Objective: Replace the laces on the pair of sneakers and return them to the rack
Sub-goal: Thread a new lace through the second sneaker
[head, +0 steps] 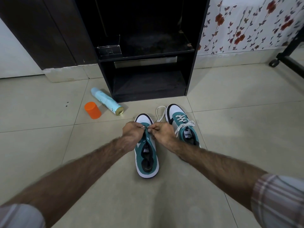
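Note:
Two teal and white sneakers stand on the tiled floor, toes pointing at the rack. The left sneaker (146, 163) has open, unlaced eyelets along most of its length. My left hand (132, 134) and my right hand (162, 134) meet over its front eyelets, each pinching a bit of white lace there. The right sneaker (180, 122) is partly laced with a white lace. A loose white lace (160, 113) lies looped on the floor between the two toes. The black shoe rack (148, 58) stands just beyond the sneakers, its shelves dark.
A light blue spray can (107, 101) lies on its side left of the rack's foot. An orange cap (92, 110) stands next to it. A dark wooden panel is at the back left, and a black wheeled frame (279, 60) at the far right.

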